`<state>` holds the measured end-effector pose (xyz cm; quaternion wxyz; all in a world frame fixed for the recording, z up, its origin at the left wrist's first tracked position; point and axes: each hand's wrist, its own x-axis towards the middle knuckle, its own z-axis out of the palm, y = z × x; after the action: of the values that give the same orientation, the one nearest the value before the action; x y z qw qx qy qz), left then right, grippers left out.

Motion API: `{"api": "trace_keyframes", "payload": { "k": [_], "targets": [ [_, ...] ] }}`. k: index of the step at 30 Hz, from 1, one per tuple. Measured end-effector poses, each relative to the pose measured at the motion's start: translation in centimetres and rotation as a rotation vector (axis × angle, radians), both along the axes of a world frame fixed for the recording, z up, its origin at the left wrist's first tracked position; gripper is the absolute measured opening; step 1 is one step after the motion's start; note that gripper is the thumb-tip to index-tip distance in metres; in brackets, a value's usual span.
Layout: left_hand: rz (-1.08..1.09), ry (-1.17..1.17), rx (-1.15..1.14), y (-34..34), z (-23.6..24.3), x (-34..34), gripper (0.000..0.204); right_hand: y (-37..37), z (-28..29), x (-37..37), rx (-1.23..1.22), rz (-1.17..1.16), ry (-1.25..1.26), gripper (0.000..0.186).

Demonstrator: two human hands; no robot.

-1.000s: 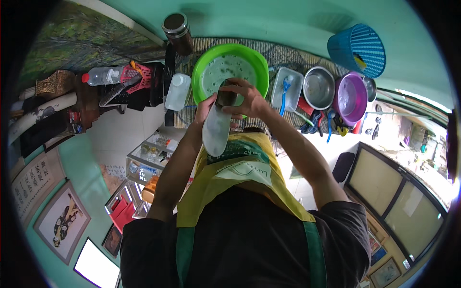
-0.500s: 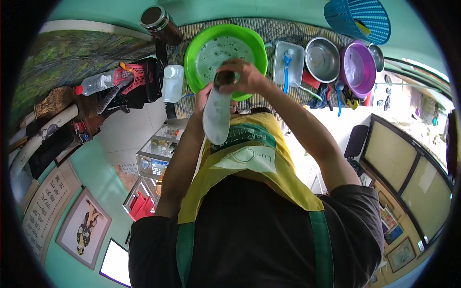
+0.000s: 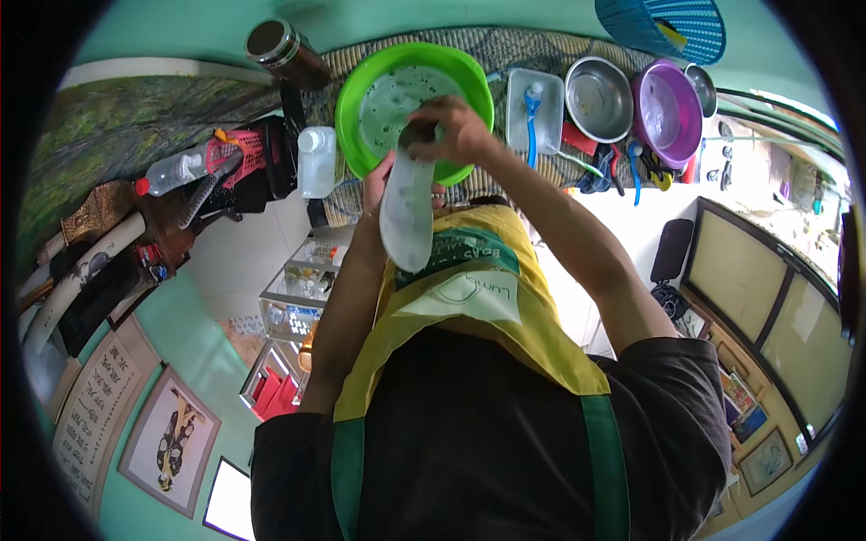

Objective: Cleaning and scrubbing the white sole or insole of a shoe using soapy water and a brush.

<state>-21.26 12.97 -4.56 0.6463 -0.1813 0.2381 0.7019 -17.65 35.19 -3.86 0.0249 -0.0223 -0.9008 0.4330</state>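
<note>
- Home or small shop; cannot tell which
- Glass display case (image 3: 298,287), left of centre
- Framed picture (image 3: 170,442) on green wall (image 3: 185,338), lower left
- Green basin (image 3: 347,113) of suds, metal bowl (image 3: 598,101), purple basin (image 3: 666,113), along the top

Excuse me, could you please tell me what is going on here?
A person's left hand holds what looks like a white shoe, its dark end toward a green basin of sudsy water. The right hand is at that dark end, too blurred to show its grip. A clear tray, a metal bowl and a purple basin stand to the right.
</note>
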Motion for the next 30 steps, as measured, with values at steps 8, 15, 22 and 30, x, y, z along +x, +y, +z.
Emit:
{"api": "trace_keyframes", "payload": {
  "k": [8,15,22,30],
  "targets": [
    [0.181,0.029,0.192,0.8,1.1,0.6,0.06,3.4,0.2,-1.1,-0.021,-0.078,-0.03,0.056],
    [0.221,-0.05,0.113,1.1,3.2,1.0,0.064,4.5,2.7,-0.7,-0.194,-0.109,-0.036,0.056],
    [0.135,0.119,-0.055,2.2,2.8,0.2,0.062,0.6,2.3,0.9,-0.014,0.043,-0.144,0.063],
    [0.394,-0.065,0.251,3.4,1.5,0.1,0.076,2.1,-0.1,0.3,-0.336,-0.033,-0.21,0.059]
  ]
}}
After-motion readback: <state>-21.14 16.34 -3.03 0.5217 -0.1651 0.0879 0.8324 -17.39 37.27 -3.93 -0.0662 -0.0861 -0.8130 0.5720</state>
